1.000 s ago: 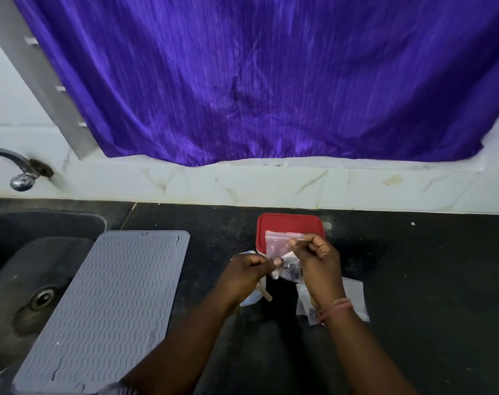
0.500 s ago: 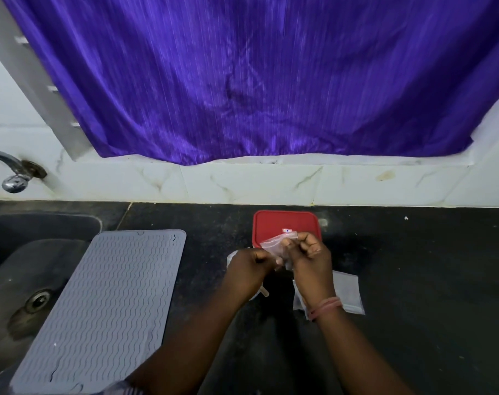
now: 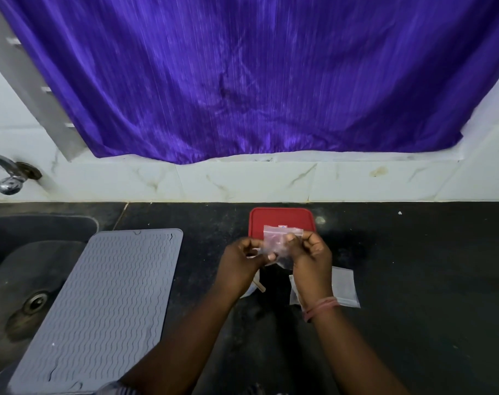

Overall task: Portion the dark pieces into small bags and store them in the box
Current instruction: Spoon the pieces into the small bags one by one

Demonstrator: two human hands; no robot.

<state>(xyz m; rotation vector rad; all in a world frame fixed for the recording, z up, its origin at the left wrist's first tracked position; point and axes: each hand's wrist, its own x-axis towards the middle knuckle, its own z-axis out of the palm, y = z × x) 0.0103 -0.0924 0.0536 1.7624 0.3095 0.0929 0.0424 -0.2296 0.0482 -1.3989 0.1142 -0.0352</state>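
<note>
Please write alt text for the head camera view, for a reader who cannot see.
Both hands, left hand and right hand, pinch a small clear bag above a red-lidded box on a dark counter; a grey mat lies left.

A vivid purple curtain with fine vertical streaks hangs above white tiles veined in grey-brown. The desk is black and faintly speckled. The box lid is red, the ribbed mat grey with wavy lines, the small bag clear with a pinkish tint.
</note>
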